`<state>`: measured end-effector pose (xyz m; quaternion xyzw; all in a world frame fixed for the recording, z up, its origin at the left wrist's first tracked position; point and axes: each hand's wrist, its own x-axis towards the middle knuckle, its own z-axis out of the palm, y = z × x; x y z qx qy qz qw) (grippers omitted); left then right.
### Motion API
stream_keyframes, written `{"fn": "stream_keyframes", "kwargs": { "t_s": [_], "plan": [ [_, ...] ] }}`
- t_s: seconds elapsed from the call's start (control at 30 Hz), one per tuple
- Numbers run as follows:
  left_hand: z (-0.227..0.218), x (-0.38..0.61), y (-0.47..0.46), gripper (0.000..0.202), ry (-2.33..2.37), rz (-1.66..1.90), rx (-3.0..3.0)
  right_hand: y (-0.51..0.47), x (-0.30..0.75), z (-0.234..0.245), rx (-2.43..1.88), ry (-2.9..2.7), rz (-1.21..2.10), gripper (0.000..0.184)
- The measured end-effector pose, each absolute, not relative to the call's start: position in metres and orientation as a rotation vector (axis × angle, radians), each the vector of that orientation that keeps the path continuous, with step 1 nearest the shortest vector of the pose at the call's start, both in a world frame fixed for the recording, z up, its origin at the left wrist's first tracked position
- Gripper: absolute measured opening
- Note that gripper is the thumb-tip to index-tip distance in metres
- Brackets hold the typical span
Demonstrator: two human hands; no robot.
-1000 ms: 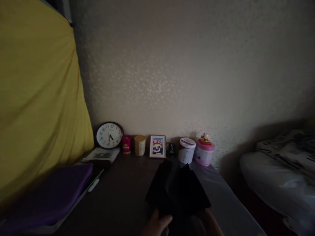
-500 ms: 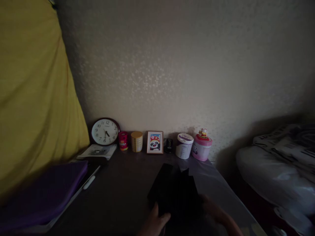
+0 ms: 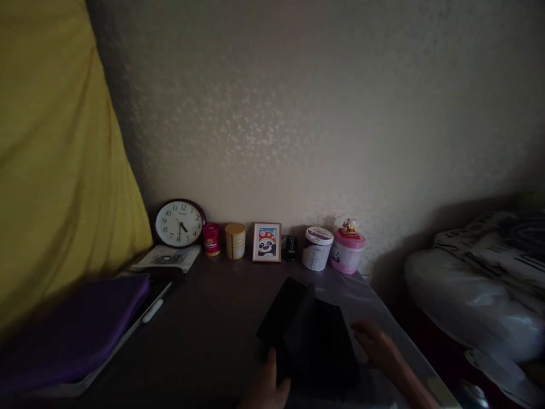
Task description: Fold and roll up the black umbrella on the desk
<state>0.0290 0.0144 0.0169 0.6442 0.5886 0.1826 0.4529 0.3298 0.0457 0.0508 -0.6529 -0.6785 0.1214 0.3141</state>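
A black folded cloth [image 3: 309, 335] lies on the dark table [image 3: 204, 341] in front of me. My left hand [image 3: 268, 386] is at the cloth's near left edge, thumb up against it, gripping the edge. My right hand [image 3: 377, 345] rests at the cloth's right side with its fingers loosely spread, touching the edge; the room is dim and details are hard to make out.
Along the wall stand a round clock [image 3: 179, 222], a red tin [image 3: 211, 239], a yellow tin [image 3: 235, 240], a framed panda picture [image 3: 267, 242], a white tub [image 3: 317, 247] and a pink tub [image 3: 347, 251]. A purple pad [image 3: 76, 324] lies left; bags [image 3: 477, 301] right.
The cloth's raised folds have dropped flat onto the table. My right hand has moved out to the cloth's right side and come further into view. The view has shifted slightly.
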Motion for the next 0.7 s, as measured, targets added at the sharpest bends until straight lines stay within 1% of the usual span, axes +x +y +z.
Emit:
{"fn": "stream_keyframes", "kwargs": {
  "t_s": [0.13, 0.2, 0.3, 0.47, 0.57, 0.63, 0.7],
  "plan": [
    [0.024, 0.032, 0.011, 0.069, 1.464, 0.375, 1.729, 0.059, 0.278, 0.095, -1.538, -1.928, 0.228, 0.027],
    [0.025, 0.034, 0.009, 0.068, 1.502, 0.347, 1.782, 0.066, 0.251, 0.107, -1.406, -2.042, 0.173, 0.024],
    [0.025, 0.037, 0.006, 0.068, 1.574, 0.291, 1.852, 0.077, 0.217, 0.116, -1.296, -2.232, 0.097, 0.025],
    [0.029, 0.043, 0.001, 0.064, 1.683, 0.209, 1.895, 0.095, 0.185, 0.131, -1.416, -2.589, -0.024, 0.032],
    [0.033, 0.044, 0.0, 0.065, 1.696, 0.187, 1.888, 0.104, 0.177, 0.134, -1.533, -2.693, -0.138, 0.039],
    [0.035, 0.045, -0.001, 0.065, 1.702, 0.151, 1.918, 0.11, 0.174, 0.132, -1.565, -2.749, -0.175, 0.04],
    [0.038, 0.045, -0.002, 0.065, 1.723, 0.113, 1.94, 0.114, 0.174, 0.127, -1.573, -2.806, -0.172, 0.038]
  ]
}}
